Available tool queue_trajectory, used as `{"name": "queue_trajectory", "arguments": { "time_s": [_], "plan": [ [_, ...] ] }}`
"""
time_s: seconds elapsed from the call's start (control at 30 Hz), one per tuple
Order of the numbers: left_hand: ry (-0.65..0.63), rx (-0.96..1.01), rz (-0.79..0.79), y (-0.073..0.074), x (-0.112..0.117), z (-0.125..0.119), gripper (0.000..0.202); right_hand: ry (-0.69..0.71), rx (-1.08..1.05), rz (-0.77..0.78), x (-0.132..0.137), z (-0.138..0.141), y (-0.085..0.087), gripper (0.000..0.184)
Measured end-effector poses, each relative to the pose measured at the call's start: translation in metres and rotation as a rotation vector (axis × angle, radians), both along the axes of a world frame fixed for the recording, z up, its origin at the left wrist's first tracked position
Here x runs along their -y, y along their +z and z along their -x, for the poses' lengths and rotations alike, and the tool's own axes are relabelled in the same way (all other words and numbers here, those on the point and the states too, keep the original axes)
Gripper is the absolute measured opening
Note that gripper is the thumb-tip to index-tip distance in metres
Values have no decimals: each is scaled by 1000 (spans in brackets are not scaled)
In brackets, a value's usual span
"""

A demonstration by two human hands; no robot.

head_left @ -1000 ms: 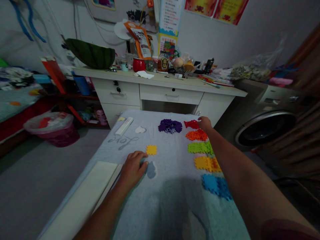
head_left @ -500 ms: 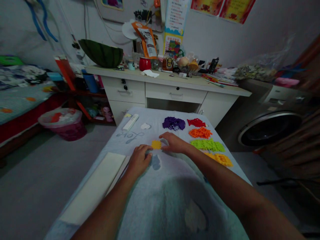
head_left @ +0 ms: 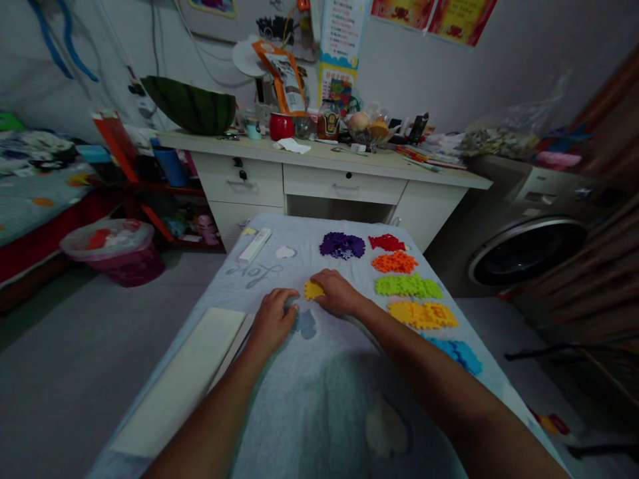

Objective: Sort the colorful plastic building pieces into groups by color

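Observation:
A small yellow foam puzzle piece point(head_left: 312, 290) with notched edges lies at the middle of the cloth-covered table. My right hand point(head_left: 337, 293) covers its right part, with fingers and thumb closed on it. Just left of the piece, my left hand point(head_left: 273, 318) rests on the cloth holding nothing, thumb and fingers apart. To the right are piles of like pieces: purple point(head_left: 342, 245), red point(head_left: 387, 242), orange point(head_left: 395, 262), green point(head_left: 409, 286), yellow point(head_left: 423, 314) and blue point(head_left: 456, 354), the last partly behind my right forearm.
A long white box point(head_left: 184, 379) lies along the table's left edge. Further back is a narrow white object point(head_left: 255, 246). Beyond the table stands a cluttered white desk point(head_left: 344, 183), with a washing machine point(head_left: 524, 233) to its right and a pink basket point(head_left: 114, 256) on the floor at left.
My right hand has closed over the yellow piece, which both hands flanked before. My left hand now sits slightly apart from it. The view has shifted, showing the blue pile.

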State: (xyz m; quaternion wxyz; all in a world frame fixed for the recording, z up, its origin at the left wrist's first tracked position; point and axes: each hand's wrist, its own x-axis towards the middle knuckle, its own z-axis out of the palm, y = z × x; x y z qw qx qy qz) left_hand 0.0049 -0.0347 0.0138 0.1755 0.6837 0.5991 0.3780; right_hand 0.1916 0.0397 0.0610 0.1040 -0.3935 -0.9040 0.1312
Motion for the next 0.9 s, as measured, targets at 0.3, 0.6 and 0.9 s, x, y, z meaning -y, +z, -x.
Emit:
{"name": "queue_trajectory", "arguments": {
  "time_s": [0.3, 0.6, 0.9],
  "plan": [
    [-10, -39, 18, -3, 0, 0, 30, -203, -58, -25, 23, -120, 39, 47],
    [-20, -86, 14, -7, 0, 3, 33, -426, 95, 29, 64, -210, 33, 53],
    [-35, -106, 18, -3, 3, 3, 33, -497, 82, -17, 81, -220, 32, 55]
  ]
}}
